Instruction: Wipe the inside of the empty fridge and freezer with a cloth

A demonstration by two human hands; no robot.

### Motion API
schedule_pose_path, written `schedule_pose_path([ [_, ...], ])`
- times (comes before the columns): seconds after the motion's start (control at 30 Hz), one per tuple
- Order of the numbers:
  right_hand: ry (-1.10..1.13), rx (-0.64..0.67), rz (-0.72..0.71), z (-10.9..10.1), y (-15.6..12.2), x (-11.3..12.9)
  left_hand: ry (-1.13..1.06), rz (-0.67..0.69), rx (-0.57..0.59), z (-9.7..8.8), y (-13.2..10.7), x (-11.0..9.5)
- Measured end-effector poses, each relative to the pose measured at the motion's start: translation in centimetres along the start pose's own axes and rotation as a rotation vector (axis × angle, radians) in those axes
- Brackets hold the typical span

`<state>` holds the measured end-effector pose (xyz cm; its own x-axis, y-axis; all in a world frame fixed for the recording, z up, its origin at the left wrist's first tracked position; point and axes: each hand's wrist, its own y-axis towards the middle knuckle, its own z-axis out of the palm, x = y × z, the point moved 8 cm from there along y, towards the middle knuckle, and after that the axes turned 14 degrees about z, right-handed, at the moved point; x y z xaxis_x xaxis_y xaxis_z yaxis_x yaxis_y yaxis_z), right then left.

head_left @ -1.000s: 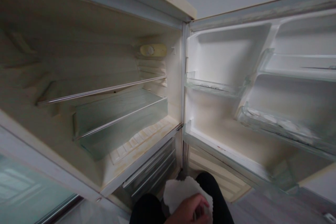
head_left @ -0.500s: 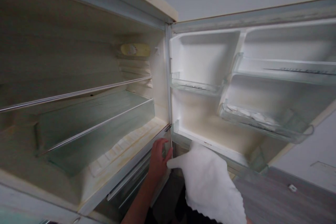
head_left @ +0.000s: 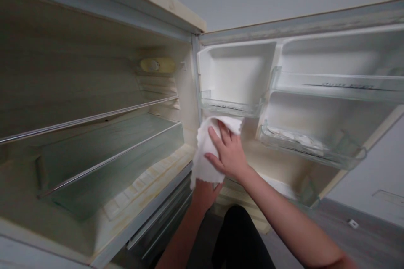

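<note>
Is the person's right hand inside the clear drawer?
No, the right hand is on the white cloth, outside the clear drawer.

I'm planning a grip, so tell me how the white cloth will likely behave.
The white cloth is probably floppy: its upper part bends over near the right hand. It is likely light, since its wavy edge looks thin. Spread as a sheet, it seems unlikely to roll.

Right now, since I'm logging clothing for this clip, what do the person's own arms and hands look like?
The right forearm and left forearm are bare as far as they show, with no sleeve in view. The right hand has no glove, watch or bracelet visible. The left hand shows no glove either, but its fingers are mostly hidden.
</note>
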<state>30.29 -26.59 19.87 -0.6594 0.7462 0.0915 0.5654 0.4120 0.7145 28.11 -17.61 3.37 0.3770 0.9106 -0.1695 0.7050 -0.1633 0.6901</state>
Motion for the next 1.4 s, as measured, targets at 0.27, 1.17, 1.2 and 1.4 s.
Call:
schedule_pose_path([
  [0.27, -0.191, 0.038, -0.064, 5.7, 5.8, -4.0, -0.040, -0.015, 0.079, -1.4, 0.1, 0.1],
  [1.17, -0.263, 0.196, -0.351, 8.5, 0.4, -5.9, 0.013, -0.010, 0.095, -1.4, 0.5, -0.2],
  [1.2, -0.262, 0.188, -0.344, 9.2, 0.8, -5.6, 0.017, -0.018, 0.106, -1.4, 0.5, -0.2],
  [1.4, -0.239, 0.248, -0.417, 11.5, 0.7, -6.0, 0.029, -0.020, 0.144, -1.5, 0.7, 0.1],
])
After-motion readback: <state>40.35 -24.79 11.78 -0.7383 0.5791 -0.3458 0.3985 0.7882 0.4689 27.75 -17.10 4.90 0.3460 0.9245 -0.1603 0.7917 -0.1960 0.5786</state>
